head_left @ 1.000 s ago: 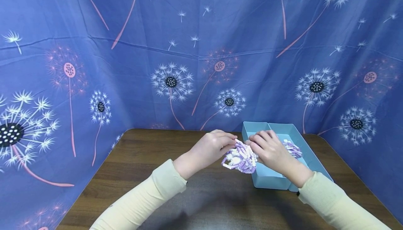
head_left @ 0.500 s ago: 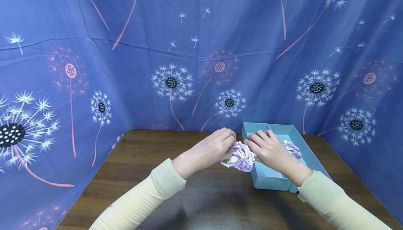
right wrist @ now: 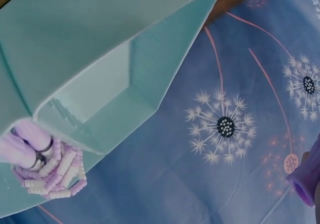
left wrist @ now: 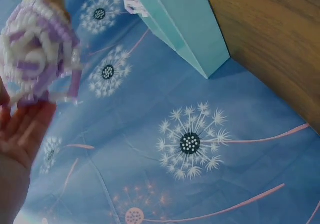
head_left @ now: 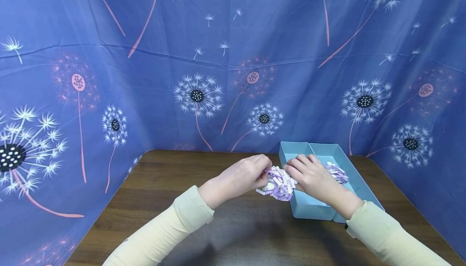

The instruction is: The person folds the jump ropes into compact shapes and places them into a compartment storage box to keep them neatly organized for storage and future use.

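Note:
A coiled beaded jump rope [head_left: 281,185] in purple and white hangs above the table between my two hands. My left hand [head_left: 242,173] pinches its left side with curled fingers; in the left wrist view the fingers [left wrist: 35,129] touch the lower part of the bundle [left wrist: 37,58]. My right hand [head_left: 309,177] grips the right side of the bundle, its fingertips hidden in the head view. In the right wrist view a purple handle end [right wrist: 304,181] shows at the right edge, with only a sliver of the hand behind it.
Just right of the hands stands a light blue two-compartment tray [head_left: 311,212]. Another purple and white beaded jump rope [right wrist: 62,171] with purple handles lies in its right compartment. Beyond the wooden table [head_left: 174,177] hangs a blue dandelion-print cloth [head_left: 218,96].
My left hand has moved from the top left of the bundle down along its left side, its fingers curling in. The right hand keeps its hold, almost still.

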The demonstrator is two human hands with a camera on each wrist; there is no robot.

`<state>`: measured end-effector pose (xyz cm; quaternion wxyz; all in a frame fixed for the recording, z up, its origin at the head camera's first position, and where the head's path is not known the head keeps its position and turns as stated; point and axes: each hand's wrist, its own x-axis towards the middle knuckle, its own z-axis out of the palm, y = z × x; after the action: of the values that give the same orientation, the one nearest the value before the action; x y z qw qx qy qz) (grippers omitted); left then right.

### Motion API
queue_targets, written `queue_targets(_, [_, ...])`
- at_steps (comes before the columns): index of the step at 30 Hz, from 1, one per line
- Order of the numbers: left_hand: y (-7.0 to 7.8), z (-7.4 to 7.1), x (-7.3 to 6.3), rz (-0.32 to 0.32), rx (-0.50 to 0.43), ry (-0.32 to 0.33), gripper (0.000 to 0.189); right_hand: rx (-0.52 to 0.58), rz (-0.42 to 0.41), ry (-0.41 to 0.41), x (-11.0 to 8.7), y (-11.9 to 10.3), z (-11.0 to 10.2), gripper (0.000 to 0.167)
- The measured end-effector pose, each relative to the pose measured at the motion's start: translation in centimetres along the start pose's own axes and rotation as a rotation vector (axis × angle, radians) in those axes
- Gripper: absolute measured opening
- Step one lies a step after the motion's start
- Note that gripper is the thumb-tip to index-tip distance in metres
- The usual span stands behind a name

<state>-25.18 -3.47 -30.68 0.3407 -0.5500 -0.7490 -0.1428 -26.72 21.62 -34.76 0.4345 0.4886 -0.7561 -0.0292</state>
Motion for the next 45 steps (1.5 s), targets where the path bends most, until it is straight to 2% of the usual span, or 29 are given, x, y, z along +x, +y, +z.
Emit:
queue_targets(4, [0.02,0.37,0.03,-0.056,-0.031,0.021,0.015,-0.004,0.019,-0.035,0.14,-0.1,0.0,0.06])
queue_targets(7, [-0.04,0.45,-0.02,-0.072,-0.029,0.028,0.014,-0.014,0.036,-0.076,0.08,-0.14,-0.03,0.061])
queue_targets(17, [-0.08,0.21,-0.37,0.002,0.018,0.112,0.009,0.003,0.071,-0.105,-0.28,-0.08,-0.08,0.062])
queue_targets(24, [0.17,0.35,-0.48,0.024,0.049,0.073,0.014,0.002,0.041,-0.102,-0.41,-0.15,0.0,0.048])
queue_targets(29, [0.14,0.53,-0.57,0.004,0.057,0.06,0.017,0.013,0.051,-0.113,-0.41,-0.26,0.07,0.047])
queue_targets(32, [-0.01,0.6,-0.62,-0.04,0.011,0.073,0.015,0.022,0.054,-0.114,-0.43,-0.35,0.07,0.049])
queue_targets(38, [-0.47,0.68,-0.6,-0.134,-0.171,0.065,0.009,0.024,0.055,-0.112,-0.35,-0.46,0.0,0.049])
queue_targets(45, [-0.64,0.72,-0.51,-0.159,-0.219,-0.003,0.014,0.0,0.02,-0.118,-0.07,-0.48,-0.03,0.064])
